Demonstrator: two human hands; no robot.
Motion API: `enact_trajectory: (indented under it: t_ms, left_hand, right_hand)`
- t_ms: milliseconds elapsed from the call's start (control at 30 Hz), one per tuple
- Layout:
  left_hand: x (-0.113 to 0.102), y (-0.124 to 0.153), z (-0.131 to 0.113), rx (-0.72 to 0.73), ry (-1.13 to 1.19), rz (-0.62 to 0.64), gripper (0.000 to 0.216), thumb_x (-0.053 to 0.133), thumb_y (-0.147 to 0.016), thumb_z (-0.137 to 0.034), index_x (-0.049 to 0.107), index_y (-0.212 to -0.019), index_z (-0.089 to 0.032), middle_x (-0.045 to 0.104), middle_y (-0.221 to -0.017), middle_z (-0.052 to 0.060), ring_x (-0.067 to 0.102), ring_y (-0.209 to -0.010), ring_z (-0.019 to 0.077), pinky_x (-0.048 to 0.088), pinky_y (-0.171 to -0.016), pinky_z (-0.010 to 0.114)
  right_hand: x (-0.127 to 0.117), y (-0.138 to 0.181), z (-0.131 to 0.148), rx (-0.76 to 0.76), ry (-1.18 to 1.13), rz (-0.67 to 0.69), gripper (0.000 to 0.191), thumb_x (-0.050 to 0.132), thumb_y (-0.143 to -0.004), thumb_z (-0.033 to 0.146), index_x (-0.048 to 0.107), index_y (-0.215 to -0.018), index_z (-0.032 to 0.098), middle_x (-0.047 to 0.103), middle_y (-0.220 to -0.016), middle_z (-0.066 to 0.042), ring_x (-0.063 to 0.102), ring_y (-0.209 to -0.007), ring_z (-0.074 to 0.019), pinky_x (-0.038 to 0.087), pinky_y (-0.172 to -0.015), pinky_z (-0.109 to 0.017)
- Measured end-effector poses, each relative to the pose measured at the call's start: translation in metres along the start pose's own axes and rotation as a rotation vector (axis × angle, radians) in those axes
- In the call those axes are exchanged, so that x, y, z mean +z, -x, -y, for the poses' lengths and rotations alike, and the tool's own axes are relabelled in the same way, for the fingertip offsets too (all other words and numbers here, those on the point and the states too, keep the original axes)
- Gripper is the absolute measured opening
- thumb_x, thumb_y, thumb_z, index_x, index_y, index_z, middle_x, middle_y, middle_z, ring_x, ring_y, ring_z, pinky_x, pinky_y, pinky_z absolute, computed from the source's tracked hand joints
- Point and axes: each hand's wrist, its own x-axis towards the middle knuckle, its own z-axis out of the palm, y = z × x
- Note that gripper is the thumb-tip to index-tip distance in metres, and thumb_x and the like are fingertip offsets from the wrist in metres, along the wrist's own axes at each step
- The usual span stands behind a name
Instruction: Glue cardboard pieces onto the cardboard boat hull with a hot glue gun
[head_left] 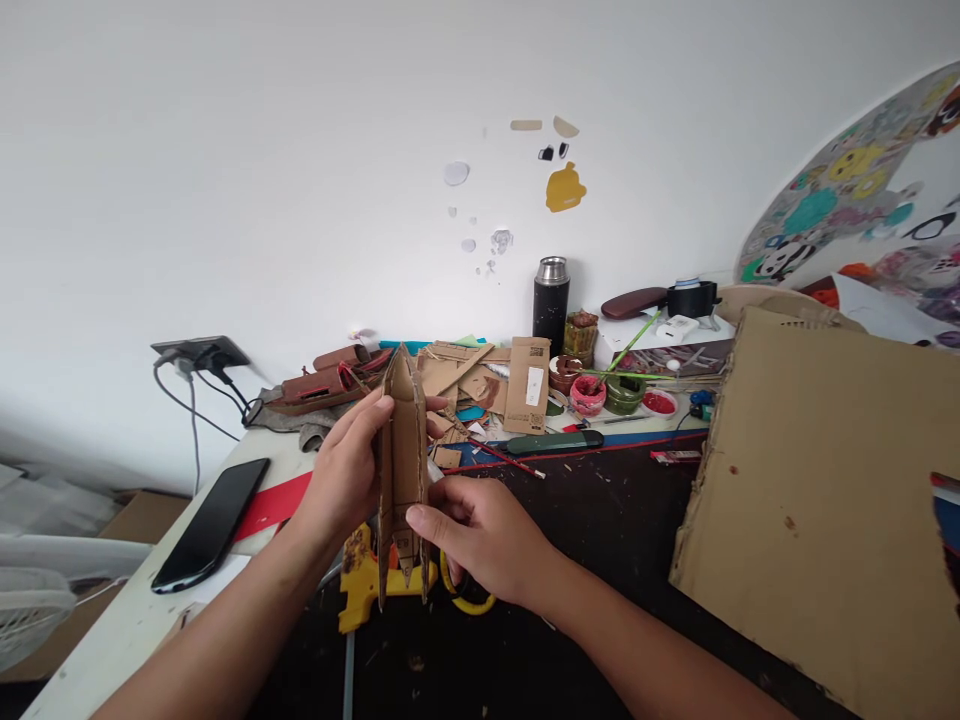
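I hold a long, pointed cardboard model (403,470) upright above the dark table top (600,520), its tip pointing away from me. My left hand (346,472) grips its left side, fingers wrapped over the upper part. My right hand (480,535) pinches its lower right edge between thumb and fingers. Below the model lie a yellow glue gun (360,585) and yellow-handled scissors (469,600), partly hidden by my hands.
A black phone (210,523) lies on the white surface at left. A large cardboard sheet (825,500) leans at right. Cardboard scraps (465,375), paint pots (589,393), a black flask (551,300), a brown painted model (322,385) and a green-black knife (555,441) crowd the back.
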Motion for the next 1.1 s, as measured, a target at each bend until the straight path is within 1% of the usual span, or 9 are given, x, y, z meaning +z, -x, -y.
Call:
enact_trajectory:
  t_ms: [267, 433, 500, 600, 700, 767, 900, 1000, 1100]
  left_hand:
    - [0.002, 0.001, -0.001, 0.004, 0.011, 0.027, 0.047, 0.07, -0.091, -0.054, 0.083, -0.113, -0.014, 0.08, -0.081, 0.009, 0.067, -0.067, 0.0213, 0.052, -0.053, 0.026]
    - [0.002, 0.001, -0.001, -0.004, 0.001, 0.046, 0.049, 0.067, -0.094, -0.054, 0.082, -0.116, -0.013, 0.082, -0.09, 0.012, 0.069, -0.075, 0.0232, 0.055, -0.058, 0.027]
    - [0.001, 0.001, -0.001, 0.0, -0.014, 0.096, 0.043, 0.073, -0.091, -0.051, 0.081, -0.116, -0.016, 0.084, -0.105, 0.013, 0.073, -0.084, 0.0259, 0.059, -0.062, 0.03]
    - [-0.003, 0.001, 0.0, -0.019, -0.061, 0.24, 0.037, 0.082, -0.088, -0.044, 0.077, -0.116, -0.02, 0.082, -0.124, 0.013, 0.076, -0.096, 0.0293, 0.064, -0.074, 0.035]
    - [-0.005, 0.0, 0.001, -0.039, -0.077, 0.303, 0.031, 0.085, -0.087, -0.037, 0.075, -0.11, -0.02, 0.084, -0.11, 0.011, 0.078, -0.092, 0.028, 0.065, -0.079, 0.036]
    - [-0.006, 0.0, 0.0, -0.05, -0.028, 0.258, 0.025, 0.083, -0.085, -0.035, 0.074, -0.102, -0.019, 0.084, -0.099, 0.01, 0.078, -0.086, 0.0272, 0.064, -0.074, 0.035]
    - [-0.008, -0.004, -0.012, -0.042, 0.106, 0.014, 0.022, 0.076, -0.083, -0.031, 0.072, -0.099, -0.017, 0.083, -0.091, 0.009, 0.077, -0.074, 0.0249, 0.061, -0.059, 0.031]
    - [-0.014, -0.011, -0.021, -0.006, 0.163, -0.075, 0.025, 0.074, -0.082, -0.029, 0.073, -0.103, -0.016, 0.083, -0.092, 0.008, 0.075, -0.069, 0.0212, 0.06, -0.06, 0.03]
    - [-0.022, -0.019, -0.025, -0.083, 0.258, -0.081, 0.023, 0.074, -0.083, -0.03, 0.075, -0.1, -0.015, 0.082, -0.088, 0.008, 0.074, -0.066, 0.0187, 0.058, -0.057, 0.027]
  right_hand:
    - [0.0, 0.0, 0.006, 0.002, 0.076, -0.05, 0.033, 0.07, -0.098, 0.049, 0.065, -0.087, 0.019, 0.063, -0.072, 0.001, 0.054, -0.054, -0.0109, 0.032, -0.05, -0.024]
    - [0.001, 0.0, 0.003, 0.013, 0.051, -0.037, 0.033, 0.071, -0.099, 0.05, 0.066, -0.09, 0.018, 0.063, -0.074, 0.001, 0.055, -0.052, -0.0103, 0.034, -0.049, -0.023]
    - [0.0, -0.001, 0.002, 0.015, 0.016, -0.035, 0.033, 0.069, -0.1, 0.05, 0.064, -0.09, 0.019, 0.062, -0.073, 0.002, 0.055, -0.05, -0.0102, 0.036, -0.048, -0.023]
    - [-0.002, -0.002, 0.002, 0.015, -0.035, -0.035, 0.034, 0.067, -0.101, 0.051, 0.061, -0.089, 0.02, 0.058, -0.066, 0.004, 0.057, -0.047, -0.0116, 0.039, -0.046, -0.023]
    - [-0.005, -0.002, 0.004, -0.004, -0.064, -0.032, 0.036, 0.069, -0.1, 0.054, 0.063, -0.091, 0.019, 0.055, -0.062, 0.006, 0.055, -0.046, -0.0117, 0.039, -0.045, -0.023]
    - [-0.006, -0.002, 0.007, -0.013, -0.083, -0.017, 0.036, 0.069, -0.1, 0.054, 0.065, -0.098, 0.019, 0.055, -0.06, 0.007, 0.054, -0.045, -0.0113, 0.04, -0.046, -0.023]
    - [-0.008, 0.001, 0.009, -0.006, -0.027, -0.032, 0.036, 0.064, -0.103, 0.055, 0.069, -0.103, 0.019, 0.055, -0.055, 0.008, 0.053, -0.045, -0.012, 0.039, -0.05, -0.024]
    - [-0.007, 0.004, 0.007, -0.048, 0.185, -0.078, 0.035, 0.064, -0.104, 0.053, 0.072, -0.098, 0.02, 0.055, -0.059, 0.007, 0.055, -0.05, -0.0125, 0.039, -0.055, -0.025]
    - [0.002, 0.006, 0.006, -0.116, 0.459, -0.042, 0.026, 0.068, -0.102, 0.044, 0.077, -0.096, 0.021, 0.062, -0.064, 0.004, 0.057, -0.057, -0.0135, 0.039, -0.06, -0.026]
